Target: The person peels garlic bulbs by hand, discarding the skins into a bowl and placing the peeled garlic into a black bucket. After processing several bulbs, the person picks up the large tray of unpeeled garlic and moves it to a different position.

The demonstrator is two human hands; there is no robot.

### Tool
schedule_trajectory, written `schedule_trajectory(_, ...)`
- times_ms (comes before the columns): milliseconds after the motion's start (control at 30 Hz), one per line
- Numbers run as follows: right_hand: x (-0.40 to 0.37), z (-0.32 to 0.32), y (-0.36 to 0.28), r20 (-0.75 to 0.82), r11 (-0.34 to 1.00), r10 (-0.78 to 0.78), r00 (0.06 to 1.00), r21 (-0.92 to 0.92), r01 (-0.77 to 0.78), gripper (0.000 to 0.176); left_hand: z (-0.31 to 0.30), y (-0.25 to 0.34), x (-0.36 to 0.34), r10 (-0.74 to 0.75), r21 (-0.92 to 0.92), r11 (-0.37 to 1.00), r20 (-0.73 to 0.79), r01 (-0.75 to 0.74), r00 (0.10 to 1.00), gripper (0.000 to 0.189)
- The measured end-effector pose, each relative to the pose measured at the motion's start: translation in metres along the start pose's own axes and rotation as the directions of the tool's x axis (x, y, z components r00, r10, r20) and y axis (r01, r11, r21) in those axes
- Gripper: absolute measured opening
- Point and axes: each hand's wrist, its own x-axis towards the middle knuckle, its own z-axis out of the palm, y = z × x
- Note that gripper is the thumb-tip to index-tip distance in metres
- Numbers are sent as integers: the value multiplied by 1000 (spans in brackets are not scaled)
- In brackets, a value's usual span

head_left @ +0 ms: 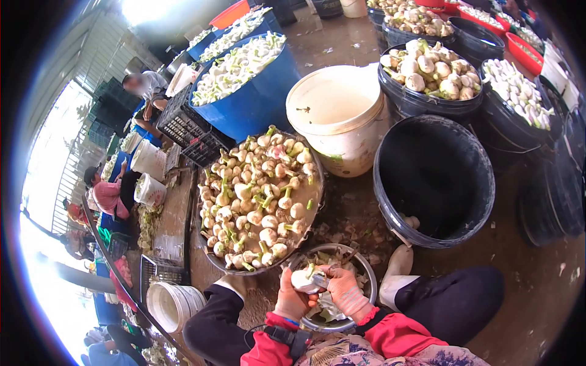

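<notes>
Both hands wear orange gloves and meet above a metal bowl (370,282) of papery peelings. My left hand (292,300) is closed round a white garlic bulb (301,278). Against the bulb's right side, my right hand (345,294) pinches what looks like a small grey blade (320,279); its handle is hidden in the fingers. Just beyond the bowl stands a wide round basin (315,224) heaped with untrimmed garlic bulbs (250,198), short green stems still on them.
A black bucket (390,210) with a few pale bulbs inside stands ahead right, beside a white bucket (342,137). Blue tubs (259,88) and black tubs (427,108) of garlic stand behind. A stacked white bucket (174,305) is at left. Other people (110,198) sit further left.
</notes>
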Motion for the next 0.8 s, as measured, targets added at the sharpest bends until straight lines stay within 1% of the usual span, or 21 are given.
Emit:
schedule_trajectory(33, 2, -1, 2, -56, 1000, 5, 998, 8, -4, 32, -4, 3, 6, -155, -12, 988, 34, 156, 987, 66)
schedule_trajectory(67, 5, -1, 3, -110, 1000, 9, 994, 15, -7, 31, 2, -1, 11, -84, 55, 994, -149, 93, 985, 58)
schedule_trajectory(100, 7, 0, 4, -104, 1000, 10, 995, 12, -9, 31, -13, -10, 21, 34, 215, 976, -317, 38, 948, 51)
schedule_trajectory(167, 11, 0, 4, -193, 997, -60, 979, -64, 48, 30, -5, -12, 10, 142, 280, 960, -398, -27, 906, 49)
schedule_trajectory(200, 9, 1, 3, -181, 970, -162, 970, -212, 122, 28, 3, -15, 1, 139, 281, 959, -399, -24, 906, 49)
schedule_trajectory(233, 7, 1, 3, -185, 971, -158, 970, -208, 119, 28, 11, -18, -9, 280, 383, 908, -253, -169, 926, 50)
schedule_trajectory(267, 4, 1, 3, -101, 924, -164, 981, -364, 117, 28, 14, -20, -16, 402, 458, 830, -92, -319, 911, 54)
schedule_trajectory(300, 2, 1, 3, -10, 850, -153, 988, -512, 126, 29, 8, -19, -17, 403, 459, 830, -99, -318, 910, 54)
schedule_trajectory(333, 1, 4, 0, 26, 960, 38, 999, -278, -29, 29, -2, -16, -16, 393, 464, 821, -37, -333, 919, 54)
schedule_trajectory(367, -4, 9, -7, 33, 959, 44, 998, -282, -33, 29, -14, -12, -13, 382, 466, 812, 28, -350, 924, 56)
schedule_trajectory(400, -9, 15, -16, 66, 977, 100, 993, -194, -85, 29, -27, -6, -8, 261, 166, 950, 44, -265, 964, 56)
schedule_trajectory(433, -13, 18, -23, 99, 984, 151, 984, -106, -140, 30, -34, -4, -7, 252, -8, 968, 129, -253, 959, 52)
schedule_trajectory(500, -13, 13, -21, 96, 985, 139, 986, -115, -128, 28, -41, -9, -3, 289, -118, 956, 214, -268, 933, 50)
schedule_trajectory(533, -7, 2, -10, 45, 987, 138, 989, -86, -134, 29, -39, -6, -8, 284, -117, 957, 217, -264, 934, 50)
schedule_trajectory(567, 0, -6, -1, -7, 989, 137, 991, -57, -137, 29, -34, 0, -16, 174, -116, 982, 267, -148, 948, 51)
schedule_trajectory(600, 8, -13, 8, -63, 986, 52, 997, -154, -61, 30, -31, 4, -23, 63, -109, 994, 318, -29, 946, 53)
schedule_trajectory(633, 11, -16, 8, -70, 987, 49, 996, -151, -59, 30, -30, 4, -28, 56, -106, 994, 321, -23, 945, 53)
schedule_trajectory(700, 18, -21, 6, -151, 903, 16, 988, -421, -79, 32, -34, 1, -38, -139, -102, 975, 416, 197, 899, 59)
schedule_trajectory(733, 20, -29, 10, -26, 681, -97, 995, -730, 48, 35, -35, -1, -40, -162, -93, 972, 408, 218, 899, 65)
schedule_trajectory(767, 22, -32, 17, -24, 681, -97, 995, -731, 49, 35, -34, -1, -41, -160, -94, 972, 407, 216, 899, 65)
schedule_trajectory(800, 24, -35, 24, 40, 459, 7, 999, -888, 32, 35, -33, -3, -42, -98, -121, 979, 416, 162, 904, 68)
